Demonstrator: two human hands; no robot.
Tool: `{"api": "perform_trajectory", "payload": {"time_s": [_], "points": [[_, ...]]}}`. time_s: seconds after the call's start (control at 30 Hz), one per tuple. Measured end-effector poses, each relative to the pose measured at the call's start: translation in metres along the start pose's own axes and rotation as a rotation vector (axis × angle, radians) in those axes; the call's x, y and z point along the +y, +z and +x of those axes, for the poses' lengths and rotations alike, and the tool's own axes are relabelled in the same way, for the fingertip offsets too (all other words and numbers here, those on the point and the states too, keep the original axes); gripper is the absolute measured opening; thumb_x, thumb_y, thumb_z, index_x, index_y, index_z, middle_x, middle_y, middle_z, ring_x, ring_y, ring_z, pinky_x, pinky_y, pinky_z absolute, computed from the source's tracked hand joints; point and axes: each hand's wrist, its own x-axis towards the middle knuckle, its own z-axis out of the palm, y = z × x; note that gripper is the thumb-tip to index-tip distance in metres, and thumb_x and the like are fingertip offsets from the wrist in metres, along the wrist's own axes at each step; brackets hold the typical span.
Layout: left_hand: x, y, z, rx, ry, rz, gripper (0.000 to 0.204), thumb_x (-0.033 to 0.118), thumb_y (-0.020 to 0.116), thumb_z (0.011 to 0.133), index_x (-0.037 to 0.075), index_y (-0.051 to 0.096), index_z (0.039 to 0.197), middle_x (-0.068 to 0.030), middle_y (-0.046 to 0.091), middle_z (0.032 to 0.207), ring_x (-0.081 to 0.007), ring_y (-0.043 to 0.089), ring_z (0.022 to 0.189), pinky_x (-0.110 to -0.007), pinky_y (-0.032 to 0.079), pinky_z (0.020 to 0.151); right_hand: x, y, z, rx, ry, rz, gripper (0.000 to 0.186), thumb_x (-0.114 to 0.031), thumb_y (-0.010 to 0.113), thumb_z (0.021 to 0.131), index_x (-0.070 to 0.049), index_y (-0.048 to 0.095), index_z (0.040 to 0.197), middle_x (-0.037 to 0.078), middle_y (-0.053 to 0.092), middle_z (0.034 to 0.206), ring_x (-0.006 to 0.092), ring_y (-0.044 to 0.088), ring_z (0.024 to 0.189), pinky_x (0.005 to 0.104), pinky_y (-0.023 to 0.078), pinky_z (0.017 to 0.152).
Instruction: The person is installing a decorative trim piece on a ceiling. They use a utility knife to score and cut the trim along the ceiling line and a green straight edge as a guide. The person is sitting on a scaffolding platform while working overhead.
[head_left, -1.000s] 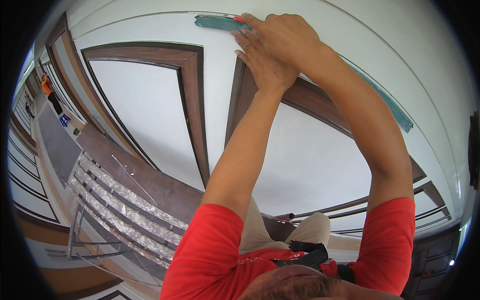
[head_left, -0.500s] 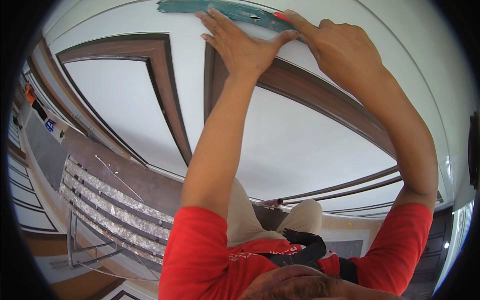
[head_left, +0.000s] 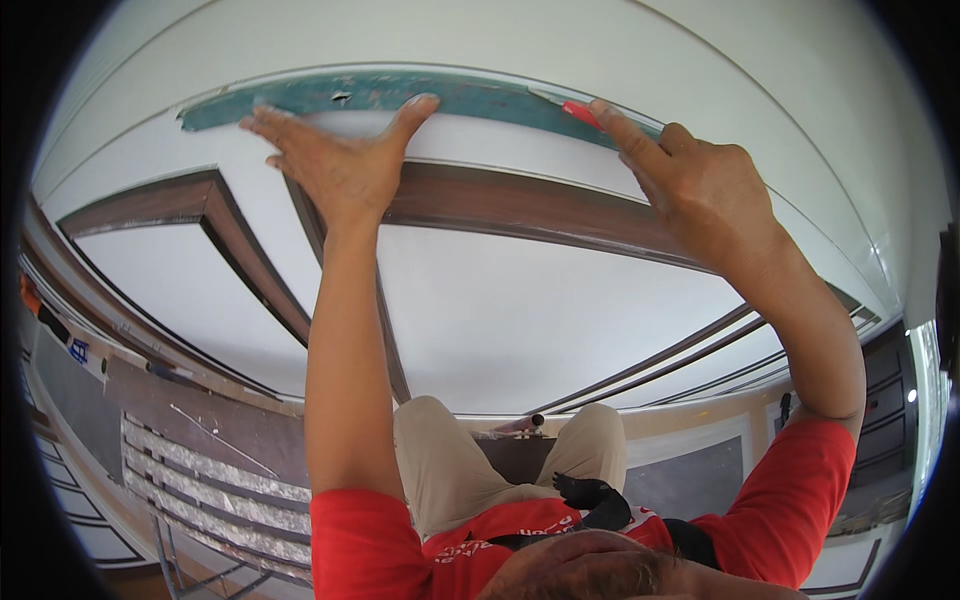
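Note:
A long, flat green strip [head_left: 470, 98] with a small hole lies against the white surface, just above a brown-framed panel. My left hand [head_left: 345, 175] is spread wide, thumb and fingertips pressing on the strip either side of the hole. Farther right, my right hand [head_left: 705, 190] is closed around a red cutter knife [head_left: 582, 114], index finger stretched along it. Its thin tip points left and touches the strip's upper edge. Most of the handle is hidden in my fingers. The strip's right end runs behind my right hand.
White panels with dark brown trim [head_left: 530, 205] fill the area around my arms. A paint-spattered slatted bench [head_left: 215, 500] stands at lower left on metal legs. Near the far left rim are a blue stool [head_left: 78, 350] and a person in orange.
My right hand has slid rightward along the strip with the knife, away from my left thumb. My left hand keeps its place on the strip. The whole view has shifted, showing more above the strip.

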Motion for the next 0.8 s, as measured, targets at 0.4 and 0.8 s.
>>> {"api": "perform_trajectory", "payload": {"time_s": [0.4,0.8], "points": [[-0.001,0.004,0.001,0.004,-0.044,0.088,0.165,0.082,0.082,0.057,-0.017,-0.007,0.154,-0.0383,-0.004,0.164,-0.0467,-0.004,0.156,-0.055,0.003,0.127,0.034,0.014,-0.057,-0.065,0.064,-0.010,0.079,-0.001,0.070,0.085,-0.017,0.042,0.157,0.010,0.063,0.076,0.0191,0.064,0.055,0.0326,0.050,0.046],[-0.008,0.007,0.003,0.037,-0.011,0.017,0.165,0.083,0.082,0.056,-0.016,-0.006,0.155,-0.0380,-0.004,0.164,-0.0435,-0.005,0.157,-0.057,-0.003,0.126,0.061,0.027,-0.100,-0.015,0.074,-0.081,0.073,-0.007,0.074,0.090,-0.015,0.045,0.156,0.005,0.053,0.065,0.0128,0.048,0.048,0.0291,0.043,0.040]]}}
